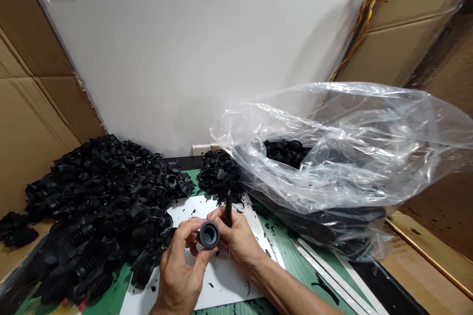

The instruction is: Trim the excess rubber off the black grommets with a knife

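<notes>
Pinched between the thumb and fingers of my left hand (pixel 183 261) is a round black rubber part (pixel 209 235), its hollow opening turned toward me. My right hand (pixel 236 238) grips a slim dark tool (pixel 228 206) that sticks up above the fist; its working end is hidden, so its exact kind cannot be told. The right fingers are close against the right side of the rubber part. Both hands are over a white sheet (pixel 225 285) strewn with black scraps. To the left lies a large heap of black ribbed rubber parts (pixel 111 197).
A clear plastic bag (pixel 332 157) with black rubber parts inside stands at the right. Behind the hands is a pile of black trimmings (pixel 219 172). White strips (pixel 328 275) lie on the green surface (pixel 291 270). Cardboard (pixel 33 69) flanks the wall; twisted wires (pixel 365 10) hang at upper right.
</notes>
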Demonstrator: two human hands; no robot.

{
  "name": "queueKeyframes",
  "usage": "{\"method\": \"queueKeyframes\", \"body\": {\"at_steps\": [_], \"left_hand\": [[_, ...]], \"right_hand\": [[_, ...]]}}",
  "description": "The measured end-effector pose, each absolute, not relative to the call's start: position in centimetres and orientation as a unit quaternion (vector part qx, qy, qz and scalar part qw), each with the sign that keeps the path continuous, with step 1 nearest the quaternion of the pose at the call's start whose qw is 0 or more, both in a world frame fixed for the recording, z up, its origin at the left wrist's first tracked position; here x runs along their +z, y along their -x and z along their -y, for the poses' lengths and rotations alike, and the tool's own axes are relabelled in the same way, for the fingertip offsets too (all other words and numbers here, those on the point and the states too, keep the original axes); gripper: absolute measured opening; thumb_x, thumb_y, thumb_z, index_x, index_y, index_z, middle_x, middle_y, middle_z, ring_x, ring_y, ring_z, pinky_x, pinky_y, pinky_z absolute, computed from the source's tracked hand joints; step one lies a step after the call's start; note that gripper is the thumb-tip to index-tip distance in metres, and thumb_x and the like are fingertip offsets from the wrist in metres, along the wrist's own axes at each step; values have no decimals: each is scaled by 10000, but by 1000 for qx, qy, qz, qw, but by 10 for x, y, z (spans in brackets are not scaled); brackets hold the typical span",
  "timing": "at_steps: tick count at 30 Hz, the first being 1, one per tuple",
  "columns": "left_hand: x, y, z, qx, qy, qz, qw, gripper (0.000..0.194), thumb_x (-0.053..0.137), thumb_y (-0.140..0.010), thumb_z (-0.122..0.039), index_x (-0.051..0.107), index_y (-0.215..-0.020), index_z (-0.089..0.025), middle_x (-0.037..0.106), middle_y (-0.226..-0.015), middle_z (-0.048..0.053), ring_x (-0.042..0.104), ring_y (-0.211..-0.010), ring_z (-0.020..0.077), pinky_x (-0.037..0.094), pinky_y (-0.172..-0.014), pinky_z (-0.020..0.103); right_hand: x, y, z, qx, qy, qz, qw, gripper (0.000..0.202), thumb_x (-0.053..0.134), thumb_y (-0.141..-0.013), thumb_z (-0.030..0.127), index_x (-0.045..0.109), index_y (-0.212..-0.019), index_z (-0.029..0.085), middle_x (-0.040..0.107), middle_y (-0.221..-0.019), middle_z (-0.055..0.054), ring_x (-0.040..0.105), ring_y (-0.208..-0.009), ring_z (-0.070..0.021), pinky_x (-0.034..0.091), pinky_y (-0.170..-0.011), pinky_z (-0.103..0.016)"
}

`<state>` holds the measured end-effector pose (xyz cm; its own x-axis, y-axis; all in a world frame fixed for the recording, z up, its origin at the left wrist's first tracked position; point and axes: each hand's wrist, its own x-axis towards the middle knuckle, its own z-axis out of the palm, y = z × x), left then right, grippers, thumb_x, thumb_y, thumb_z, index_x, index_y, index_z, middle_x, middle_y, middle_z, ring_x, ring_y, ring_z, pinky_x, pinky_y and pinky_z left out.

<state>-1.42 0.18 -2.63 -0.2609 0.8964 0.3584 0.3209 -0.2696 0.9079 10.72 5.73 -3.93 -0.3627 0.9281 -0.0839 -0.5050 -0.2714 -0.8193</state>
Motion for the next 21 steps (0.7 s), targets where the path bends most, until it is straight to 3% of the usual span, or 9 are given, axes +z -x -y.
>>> {"method": "queueKeyframes", "body": {"at_steps": [3, 5, 9, 14, 21], "left_hand": [[-19, 13, -3, 533, -588, -560, 238, 160, 739, -643, -240, 741, -802, -262, 688, -937, 72, 625, -829, 249, 477, -699, 293], [-18, 12, -5, 497, -592, -575, 269, 80, 719, -670, -285, 736, -742, -256, 674, -786, 56, 608, -710, 218, 458, -633, 277], [-22, 9, -8, 477, -508, -565, 442, 224, 702, -682, -415, 656, -615, -205, 555, -456, -4, 439, -438, 135, 350, -440, 237], [-15, 8, -1, 518, -477, -461, 540, 299, 708, -695, -443, 693, -664, -146, 637, -540, 54, 474, -511, 138, 370, -510, 248], [-6, 12, -7, 539, -404, -447, 590, 265, 665, -751, -388, 697, -807, -131, 665, -705, 89, 519, -574, 152, 355, -499, 243]], "right_hand": [[-38, -108, -57, 671, 333, 430, 504, 403, 678, -641, 550, 502, -656, 188, 412, -492, 60, 329, -423, -82, 267, -418, -222], [-37, -108, -55, 565, 383, 506, 527, 311, 607, -709, 459, 481, -608, 195, 442, -524, 35, 382, -481, -109, 316, -468, -239], [-34, -108, -55, 367, 468, 616, 516, 150, 495, -729, 209, 442, -589, 213, 491, -558, 11, 433, -524, -139, 333, -508, -253], [-31, -131, -84, 283, 610, 552, 493, 136, 489, -675, 96, 487, -596, 206, 558, -551, -23, 497, -510, -167, 353, -515, -266], [-26, -153, -90, 289, 555, 598, 501, 160, 475, -768, 221, 590, -662, 190, 603, -613, -25, 545, -584, -179, 415, -591, -279]]}}
